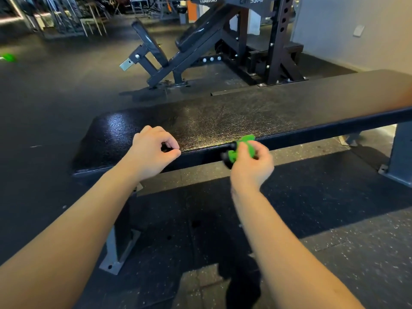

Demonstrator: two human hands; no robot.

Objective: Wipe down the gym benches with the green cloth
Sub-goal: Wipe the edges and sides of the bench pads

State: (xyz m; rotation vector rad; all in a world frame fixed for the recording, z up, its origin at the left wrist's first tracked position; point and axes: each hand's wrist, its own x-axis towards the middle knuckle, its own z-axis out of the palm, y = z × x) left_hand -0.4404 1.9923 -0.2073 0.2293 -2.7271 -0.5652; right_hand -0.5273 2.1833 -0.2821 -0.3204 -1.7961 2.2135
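A flat black gym bench (223, 117) runs across the middle of the view, its padded top shiny and textured. My right hand (252, 162) grips a bunched green cloth (246, 144) at the bench's near edge, slightly blurred. Something dark shows among the cloth's folds, and I cannot tell what it is. My left hand (153, 150) hovers over the bench's near edge to the left, fingers curled and thumb meeting the forefinger, holding nothing that I can see.
An incline bench (196, 39) and a black rack (276, 41) stand behind the flat bench. Grey steel bench legs (120, 248) (399, 157) rest on the speckled rubber floor. A small green object (7, 57) lies far left. A pale wall is at the right.
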